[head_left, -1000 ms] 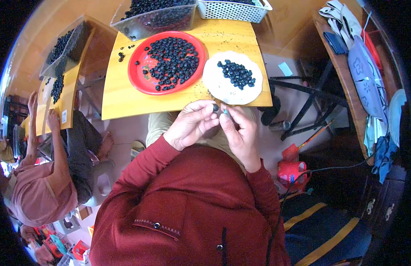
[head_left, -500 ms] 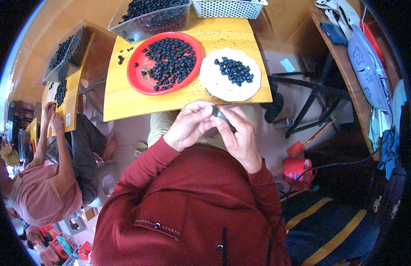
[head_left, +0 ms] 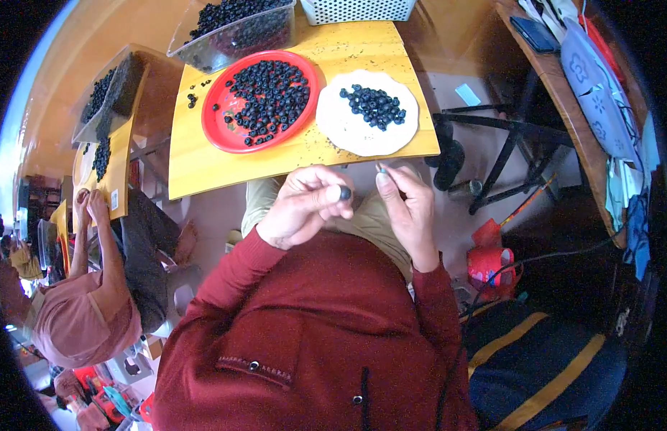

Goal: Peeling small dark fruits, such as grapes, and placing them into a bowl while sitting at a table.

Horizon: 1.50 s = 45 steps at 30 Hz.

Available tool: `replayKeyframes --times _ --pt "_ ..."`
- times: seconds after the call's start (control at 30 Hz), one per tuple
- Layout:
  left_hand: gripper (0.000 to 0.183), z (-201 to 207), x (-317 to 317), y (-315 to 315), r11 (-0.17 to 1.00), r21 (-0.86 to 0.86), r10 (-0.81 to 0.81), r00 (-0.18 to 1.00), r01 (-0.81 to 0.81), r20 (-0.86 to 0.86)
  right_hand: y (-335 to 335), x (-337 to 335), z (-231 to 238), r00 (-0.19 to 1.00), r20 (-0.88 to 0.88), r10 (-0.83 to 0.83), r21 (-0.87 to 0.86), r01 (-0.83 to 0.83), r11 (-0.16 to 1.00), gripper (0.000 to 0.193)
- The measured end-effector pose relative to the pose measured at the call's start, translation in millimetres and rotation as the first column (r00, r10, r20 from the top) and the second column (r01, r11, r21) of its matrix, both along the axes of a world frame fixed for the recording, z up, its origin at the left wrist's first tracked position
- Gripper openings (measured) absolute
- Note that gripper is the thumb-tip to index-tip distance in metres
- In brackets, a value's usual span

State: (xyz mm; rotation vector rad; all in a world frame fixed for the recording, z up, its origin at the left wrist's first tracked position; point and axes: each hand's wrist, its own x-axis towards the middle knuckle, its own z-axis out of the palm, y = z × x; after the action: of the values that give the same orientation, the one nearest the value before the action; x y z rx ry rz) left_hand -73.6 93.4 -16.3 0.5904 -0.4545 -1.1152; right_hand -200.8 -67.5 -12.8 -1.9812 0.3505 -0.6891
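Note:
My left hand (head_left: 305, 205) pinches a small black round piece (head_left: 344, 193) between thumb and fingers, just off the table's near edge. To its right, my right hand (head_left: 407, 208) is closed, thumb against forefinger, on something tiny with a teal spot (head_left: 382, 171); its kind is too small to make out. The hands are apart. Beyond them stand a red round tray (head_left: 210, 122) with many black round pieces (head_left: 276, 93) and a white scalloped plate (head_left: 362, 144) with a smaller heap of the same black pieces (head_left: 376, 106).
The yellow table (head_left: 197, 169) carries dark crumbs and a few loose pieces. At its far edge stand a clear bin (head_left: 233, 47) of black pieces and a white perforated basket (head_left: 359, 10). A co-worker (head_left: 89, 309) sits at another table on the left; a brown bench (head_left: 556, 108) stands right.
My hands have parted: the right has moved away to the right, while the left keeps the black piece turned outward. The view has shifted slightly.

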Motion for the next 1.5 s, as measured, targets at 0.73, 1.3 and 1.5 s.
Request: replayKeyframes --times 0.73,1.3,1.5 --pt "0.014 -6 13 1 0.991 0.125 0.026 0.996 -0.037 0.089 11 5 4 0.995 0.028 0.092 0.425 -0.095 0.900 0.034" --pt "0.012 12 95 -27 0.697 -0.158 -0.099 -0.313 -0.699 0.945 10 -26 -42 0.998 -0.022 -0.056 0.468 0.060 0.882 0.027" --pt "0.016 -3 70 -81 0.834 -0.093 -0.108 -0.327 -0.544 0.939 12 -41 -48 0.995 -0.022 -0.098 0.471 0.097 0.877 0.024"
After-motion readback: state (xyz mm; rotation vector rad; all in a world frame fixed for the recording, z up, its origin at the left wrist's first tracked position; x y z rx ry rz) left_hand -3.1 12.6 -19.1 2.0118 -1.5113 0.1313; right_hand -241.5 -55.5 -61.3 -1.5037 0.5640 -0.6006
